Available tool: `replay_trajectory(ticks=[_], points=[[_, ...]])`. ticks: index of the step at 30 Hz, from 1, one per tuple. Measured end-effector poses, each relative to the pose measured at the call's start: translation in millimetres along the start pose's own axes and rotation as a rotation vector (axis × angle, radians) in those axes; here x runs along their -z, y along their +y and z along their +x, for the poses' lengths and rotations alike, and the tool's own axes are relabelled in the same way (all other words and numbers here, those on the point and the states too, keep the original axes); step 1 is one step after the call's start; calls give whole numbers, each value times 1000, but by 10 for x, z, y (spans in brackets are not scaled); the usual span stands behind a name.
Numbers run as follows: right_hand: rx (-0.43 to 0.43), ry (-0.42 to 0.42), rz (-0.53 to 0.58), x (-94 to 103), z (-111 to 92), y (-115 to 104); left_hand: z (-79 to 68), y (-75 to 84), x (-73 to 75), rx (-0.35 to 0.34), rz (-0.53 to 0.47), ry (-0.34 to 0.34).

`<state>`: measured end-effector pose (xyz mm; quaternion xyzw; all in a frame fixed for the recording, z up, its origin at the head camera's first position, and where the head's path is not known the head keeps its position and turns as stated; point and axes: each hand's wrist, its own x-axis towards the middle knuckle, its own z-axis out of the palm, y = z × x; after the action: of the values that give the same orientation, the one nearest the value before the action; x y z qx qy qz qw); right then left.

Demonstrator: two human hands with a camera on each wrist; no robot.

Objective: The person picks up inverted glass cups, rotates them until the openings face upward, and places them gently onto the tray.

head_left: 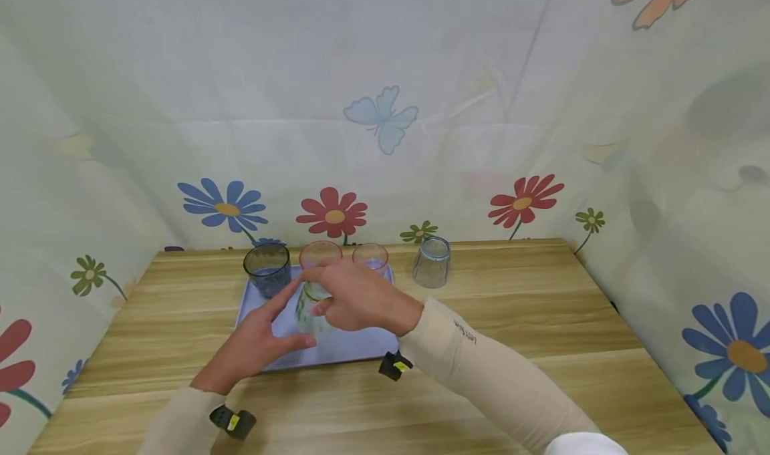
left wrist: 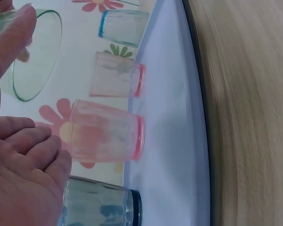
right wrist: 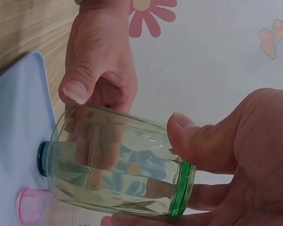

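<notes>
A green-tinted drinking glass (right wrist: 118,183) is upside down over the tray (head_left: 349,348), its thick green base up. My right hand (head_left: 357,298) grips that base from above, thumb on one side and fingers on the other. Beside the glass is my left hand (head_left: 259,341), thumb and fingers spread apart. In the right wrist view the left thumb is close to the glass's rim, and the left fingers show through the glass. Whether they touch it, I cannot tell.
Upright on the tray stand a dark grey-blue glass (head_left: 269,278) at left and two pink glasses (left wrist: 106,129) along the back. Right of the tray, a clear glass with a blue base (head_left: 432,264) sits upside down on the wooden table (head_left: 511,321). Flowered cloth hangs behind.
</notes>
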<state>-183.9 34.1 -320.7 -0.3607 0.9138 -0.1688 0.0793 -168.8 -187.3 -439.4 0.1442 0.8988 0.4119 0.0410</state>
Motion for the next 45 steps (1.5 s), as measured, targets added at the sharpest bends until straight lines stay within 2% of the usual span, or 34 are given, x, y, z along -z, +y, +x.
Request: replay_trajectory(ticks=[5,12,20,28,30,38,45], points=[[16,26,22,-11,-25,6,25,65,-45,-57,-37,14],[44,73,37,-18,-57,10,32,171,-72,-31,-77,37],[60,106,73,-15,-67,27,46,182,-53,-55,-115,104],[103,161,118,-15,-86,73,32,240,60,-35,-119,119],[114,174,140,-24,-94,83,16,259,100,-33,-95,128],[150,225,216,-36,-149,125,13,307,206,-69,-8,141],[213,285,271,-55,-181,192,-7,368,280,-102,-41,143]])
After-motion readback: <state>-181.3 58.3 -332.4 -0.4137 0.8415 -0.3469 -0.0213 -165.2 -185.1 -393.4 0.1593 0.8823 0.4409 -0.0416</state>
